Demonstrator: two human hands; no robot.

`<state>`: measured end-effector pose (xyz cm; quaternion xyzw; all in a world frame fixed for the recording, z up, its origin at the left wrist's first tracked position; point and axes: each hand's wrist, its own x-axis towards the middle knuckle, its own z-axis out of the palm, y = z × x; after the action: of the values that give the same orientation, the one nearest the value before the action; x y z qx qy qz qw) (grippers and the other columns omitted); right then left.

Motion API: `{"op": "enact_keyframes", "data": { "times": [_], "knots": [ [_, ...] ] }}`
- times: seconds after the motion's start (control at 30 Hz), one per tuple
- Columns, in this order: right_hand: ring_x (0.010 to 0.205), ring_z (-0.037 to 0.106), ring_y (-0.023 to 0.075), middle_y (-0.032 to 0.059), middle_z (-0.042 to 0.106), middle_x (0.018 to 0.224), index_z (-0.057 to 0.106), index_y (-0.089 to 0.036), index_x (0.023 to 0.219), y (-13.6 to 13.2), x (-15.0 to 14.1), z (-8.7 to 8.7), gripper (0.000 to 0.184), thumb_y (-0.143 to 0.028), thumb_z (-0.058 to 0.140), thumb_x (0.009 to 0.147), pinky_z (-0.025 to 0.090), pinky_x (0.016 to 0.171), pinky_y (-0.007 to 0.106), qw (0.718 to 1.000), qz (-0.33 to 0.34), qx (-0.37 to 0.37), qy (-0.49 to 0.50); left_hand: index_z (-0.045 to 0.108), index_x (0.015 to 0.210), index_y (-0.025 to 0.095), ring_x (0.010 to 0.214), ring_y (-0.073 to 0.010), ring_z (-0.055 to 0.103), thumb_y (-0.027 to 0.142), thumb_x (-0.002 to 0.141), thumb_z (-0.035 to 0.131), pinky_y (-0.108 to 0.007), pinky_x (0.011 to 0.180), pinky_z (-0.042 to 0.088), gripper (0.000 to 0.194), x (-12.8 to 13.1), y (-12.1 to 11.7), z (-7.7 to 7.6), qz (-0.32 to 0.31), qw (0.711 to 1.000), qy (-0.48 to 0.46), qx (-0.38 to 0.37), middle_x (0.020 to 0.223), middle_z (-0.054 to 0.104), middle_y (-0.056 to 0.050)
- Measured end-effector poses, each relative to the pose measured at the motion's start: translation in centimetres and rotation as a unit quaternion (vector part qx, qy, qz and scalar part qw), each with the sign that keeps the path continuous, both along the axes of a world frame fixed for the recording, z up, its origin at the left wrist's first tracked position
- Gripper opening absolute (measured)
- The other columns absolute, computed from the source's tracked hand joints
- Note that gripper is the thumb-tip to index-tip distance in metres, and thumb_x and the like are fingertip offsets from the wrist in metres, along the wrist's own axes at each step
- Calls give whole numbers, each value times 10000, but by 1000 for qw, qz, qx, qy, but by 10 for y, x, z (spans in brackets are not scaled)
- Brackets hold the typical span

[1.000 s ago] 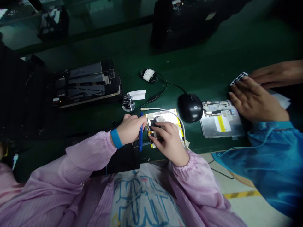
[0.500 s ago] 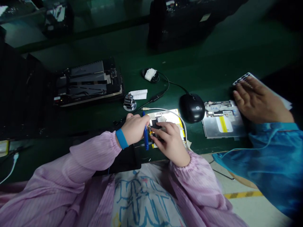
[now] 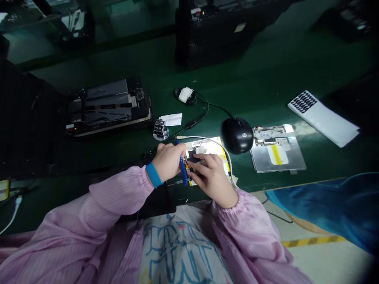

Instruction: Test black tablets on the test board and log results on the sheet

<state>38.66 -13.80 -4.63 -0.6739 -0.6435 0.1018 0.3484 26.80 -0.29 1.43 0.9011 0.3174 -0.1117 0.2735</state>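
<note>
My left hand [image 3: 168,162], with a blue wristband, is closed around a slim blue pry tool [image 3: 184,173] that stands across the left edge of a tablet part. This tablet part [image 3: 217,149] has white-and-yellow battery panels and small orange connectors. My right hand [image 3: 211,177] lies over it from the right. Its thumb and fingertips are bent onto the connector edge, close to the tool, gripping the part there. What exactly is under these fingertips is hidden. A white cable [image 3: 219,142] curves over the part, its plug near the tool's upper end.
A black mouse [image 3: 240,135] sits right of the part, beside a silver tablet panel [image 3: 287,156]. Further right lies folded white paper [image 3: 328,120]. A tally counter [image 3: 160,129] and a stack of opened tablets [image 3: 109,104] are at left. A co-worker's blue sleeve [image 3: 331,207] is at right.
The co-worker's hand has drawn back from the white paper and left the view. The blue tool has tilted slightly; my hands stay in nearly the same place.
</note>
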Motion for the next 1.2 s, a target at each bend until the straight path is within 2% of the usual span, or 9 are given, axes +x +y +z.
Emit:
{"op": "enact_keyframes", "data": {
  "times": [0.43,0.57,0.63,0.73,0.8,0.9,0.97,1.07,1.2],
  "knots": [
    [960,479,276,118,582,1194,675,-246,1145,1,-4,4,279,-293,542,904,440,843,505,997,16,-40,-68,493,777,194,793,-229,577,183,756,535,-371,777,338,49,2,-1,-2,-6,1000,-4,8,772,649,-36],
    [975,491,268,117,578,1211,665,-228,1157,0,-3,5,288,-258,500,923,446,874,503,997,17,-39,-58,492,802,194,795,-237,571,187,784,520,-395,796,351,34,2,0,-1,4,1000,3,18,771,642,-39],
    [995,513,258,120,580,1196,653,-215,1168,-3,0,7,298,-235,470,935,459,886,487,999,15,-16,-25,479,800,197,796,-227,569,189,808,504,-397,810,365,27,-1,0,2,26,999,-36,31,768,631,-31],
    [960,552,242,105,622,1036,650,-205,1143,-11,6,12,286,-204,460,930,483,840,450,1000,3,1,10,449,761,201,793,-195,567,197,846,483,-344,785,405,92,-7,-5,10,33,989,-136,53,768,605,-25],
    [892,564,234,86,628,929,665,-197,1078,-16,10,15,240,-202,493,909,491,788,429,1000,12,-17,11,451,760,201,738,-180,573,207,874,464,-299,698,423,114,-11,-15,17,-7,990,-137,43,749,593,-29],
    [865,562,237,92,620,920,670,-183,1002,-21,13,15,181,-215,545,875,497,756,423,999,34,-39,7,491,838,192,652,-189,600,206,888,453,-288,585,409,64,-14,-35,21,-84,996,-28,27,736,608,-45],
    [869,558,240,98,612,920,667,-179,974,-22,15,12,159,-203,554,864,501,751,421,998,38,-40,10,502,892,190,661,-208,625,191,883,455,-292,566,405,48,-13,-45,19,-103,994,26,24,770,628,-59],
    [875,560,237,96,608,915,662,-179,913,-22,18,6,142,-142,539,852,502,751,406,998,44,-28,19,490,878,200,668,-211,624,206,888,455,-293,571,399,36,-13,-50,14,-74,997,16,-14,768,619,-48],
    [869,570,225,82,628,914,653,-195,894,-21,18,9,150,-143,512,882,501,755,390,997,65,-3,34,430,827,213,608,-167,546,231,879,484,-271,563,366,77,-13,-44,13,-23,992,-79,-96,680,545,3]
  ]
}}
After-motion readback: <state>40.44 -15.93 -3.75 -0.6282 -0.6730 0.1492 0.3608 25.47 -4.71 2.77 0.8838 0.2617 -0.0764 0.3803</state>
